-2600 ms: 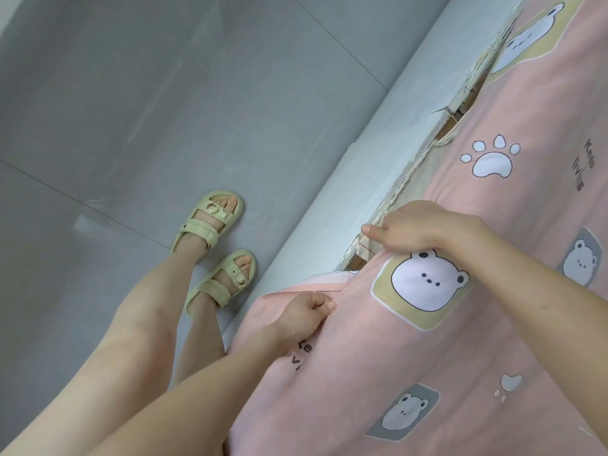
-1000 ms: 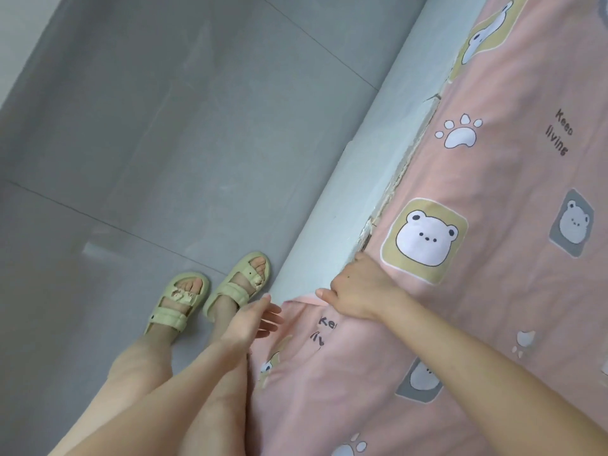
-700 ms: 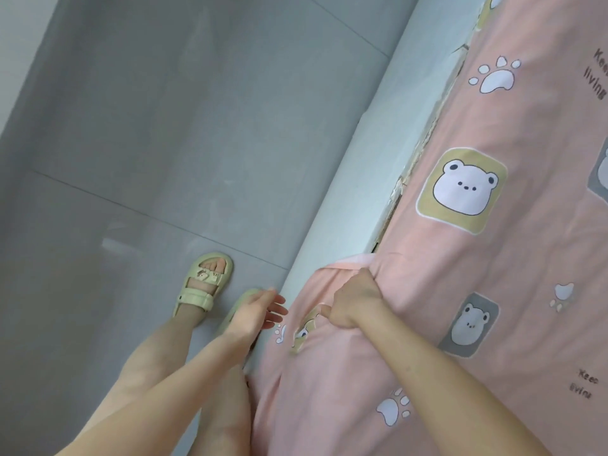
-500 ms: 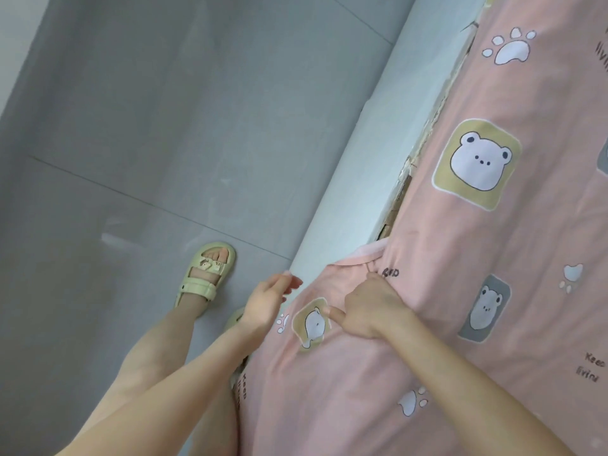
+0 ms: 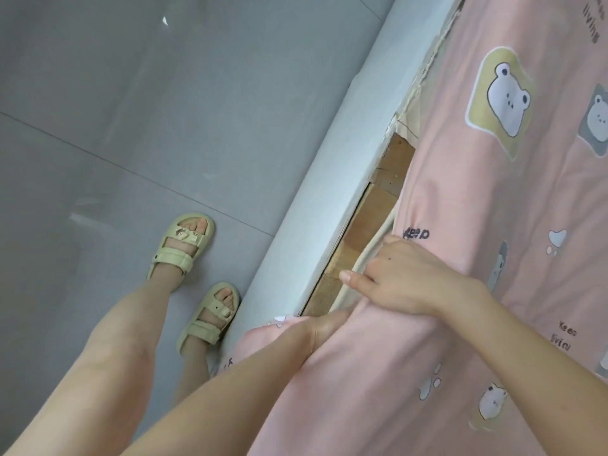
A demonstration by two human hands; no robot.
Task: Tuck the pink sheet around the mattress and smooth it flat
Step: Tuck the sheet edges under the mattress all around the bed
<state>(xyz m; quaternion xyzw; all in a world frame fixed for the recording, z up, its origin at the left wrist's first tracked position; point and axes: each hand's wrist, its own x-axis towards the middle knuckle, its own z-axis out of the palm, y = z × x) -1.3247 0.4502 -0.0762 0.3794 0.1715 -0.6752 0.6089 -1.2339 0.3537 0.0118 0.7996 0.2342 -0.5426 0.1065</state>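
Observation:
The pink sheet (image 5: 477,199) with bear and paw prints covers the mattress on the right. My right hand (image 5: 401,278) grips the sheet-covered mattress edge (image 5: 370,258), marked by cream piping, and holds it lifted off the bed base. My left hand (image 5: 312,329) reaches into the gap under that edge, pushing a fold of pink sheet with it. Its fingers are hidden under the fabric. A loose flap of sheet (image 5: 260,337) hangs over the frame below my left wrist.
Wooden slats (image 5: 378,205) of the bed base show in the gap beside the white bed frame rail (image 5: 329,179). My feet in pale green sandals (image 5: 184,248) stand on the grey tiled floor (image 5: 131,110), close to the rail.
My right hand has shifted to the mattress edge and lifted it, exposing the wooden slats. My left hand, open in the air before, has gone under the edge with the sheet.

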